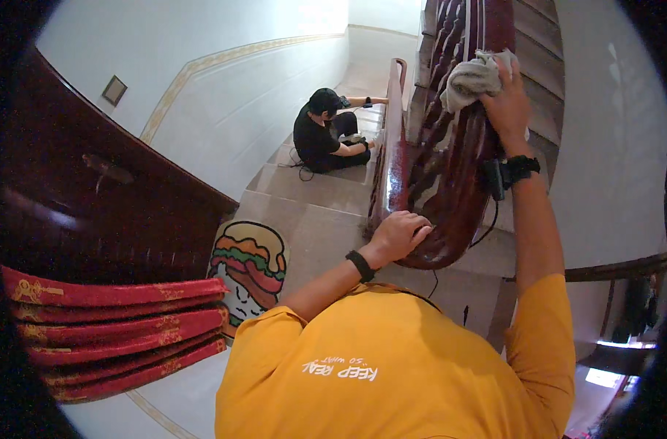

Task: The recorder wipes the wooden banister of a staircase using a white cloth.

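Observation:
My right hand point(506, 101) holds a bunched grey cloth point(472, 79) against the top of the dark red wooden handrail point(468, 181), on the part that climbs alongside the upper stairs. Lower down, my left hand point(398, 237) grips the rail at its curved turn, fingers bent over the wood. The lower handrail section point(395, 164) is glossy and runs away down the other flight. Carved wooden balusters point(433, 123) stand below the rail. On my right wrist is a black strapped device point(506, 174) with a cable hanging from it.
A person in black point(325, 134) sits on the lower stairs, one hand on the rail. Left are a dark wooden door point(108, 181), a burger-shaped mat point(251, 269) and red fabric strips with gold patterns point(130, 329). Stone steps point(539, 71) rise to the right.

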Motion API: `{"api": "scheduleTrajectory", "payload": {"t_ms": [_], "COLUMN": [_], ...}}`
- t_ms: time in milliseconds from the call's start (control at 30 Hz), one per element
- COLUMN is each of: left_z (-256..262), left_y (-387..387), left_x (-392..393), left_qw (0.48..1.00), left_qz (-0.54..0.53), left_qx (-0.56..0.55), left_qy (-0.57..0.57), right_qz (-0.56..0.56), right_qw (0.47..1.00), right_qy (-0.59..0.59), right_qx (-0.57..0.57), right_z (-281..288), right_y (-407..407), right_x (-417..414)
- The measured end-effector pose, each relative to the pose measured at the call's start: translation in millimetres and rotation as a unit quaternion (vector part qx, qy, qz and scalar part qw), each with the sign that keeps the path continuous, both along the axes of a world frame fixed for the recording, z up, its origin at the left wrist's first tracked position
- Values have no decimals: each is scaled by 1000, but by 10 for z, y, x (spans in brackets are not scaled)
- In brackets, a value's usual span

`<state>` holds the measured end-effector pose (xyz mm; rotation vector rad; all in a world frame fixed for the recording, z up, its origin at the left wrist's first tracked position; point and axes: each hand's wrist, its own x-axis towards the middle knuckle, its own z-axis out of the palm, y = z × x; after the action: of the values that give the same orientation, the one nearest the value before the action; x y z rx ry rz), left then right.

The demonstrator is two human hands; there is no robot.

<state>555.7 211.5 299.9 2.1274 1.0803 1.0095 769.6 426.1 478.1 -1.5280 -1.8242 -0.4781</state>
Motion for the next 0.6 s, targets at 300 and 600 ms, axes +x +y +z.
{"api": "scheduleTrajectory", "payload": {"t_ms": [300,600], "left_z": [20,3], "left_y": [75,26], "left_x": [-31,-21], "left_qw": [1000,1000], "left_qz": [-8,8], "left_qx": [7,24], "left_qy": [0,11], "right_qz": [41,52], "right_qw": [999,994], "right_qy": [-7,63], "right_qx": [10,-68], "right_z": [-185,-647], "right_y": [-198,-1247], "right_x": [48,-149]}}
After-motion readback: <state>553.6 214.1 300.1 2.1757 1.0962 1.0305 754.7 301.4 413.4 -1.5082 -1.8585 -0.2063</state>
